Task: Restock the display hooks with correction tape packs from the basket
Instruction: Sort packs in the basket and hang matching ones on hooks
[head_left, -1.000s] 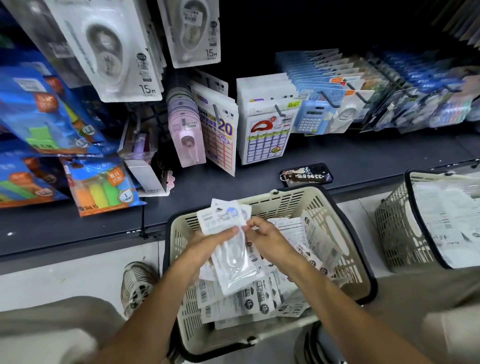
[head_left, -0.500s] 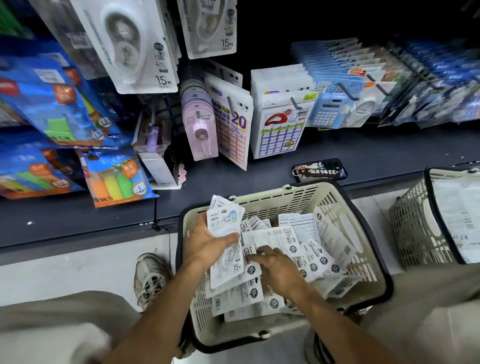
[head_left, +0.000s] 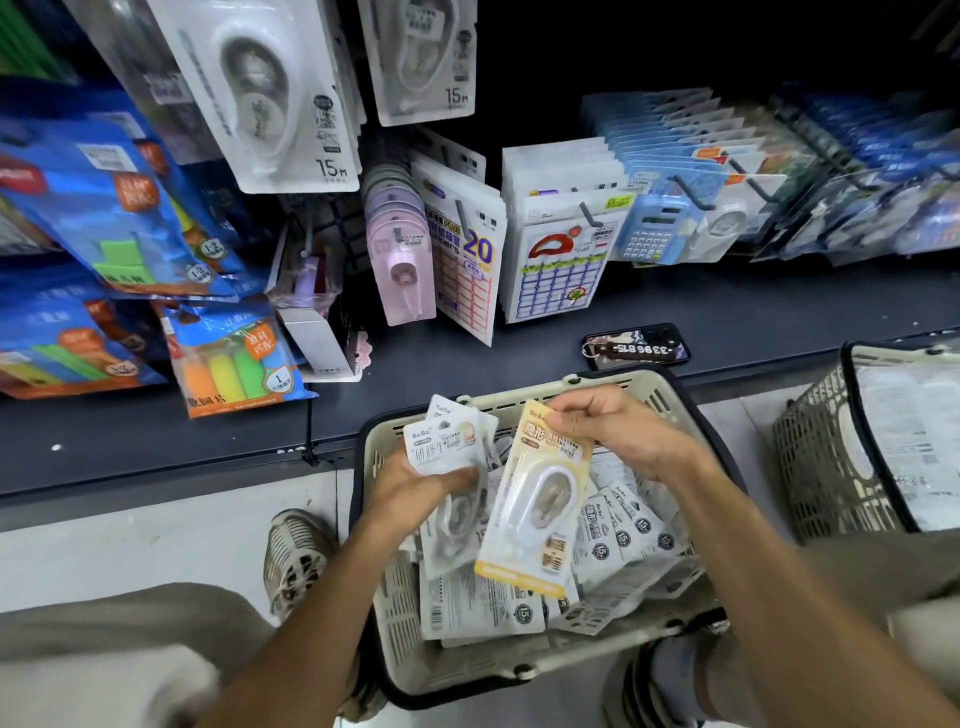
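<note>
A beige basket with a black rim sits on the floor before the shelf, filled with several white correction tape packs. My left hand grips a small stack of white packs over the basket's left side. My right hand pinches the top of a yellow-edged correction tape pack, which hangs above the basket. Large white correction tape packs marked 15M hang on display hooks at the upper left.
A dark shelf runs across, with a phone and key tag lying on it. Sticker sheets, pink tape packs and calculators hang behind. A second basket stands at the right. My shoe is left of the basket.
My right hand has come up out of the basket holding a yellow-edged pack. My left hand keeps its stack of white packs. The view has moved closer to the basket.
</note>
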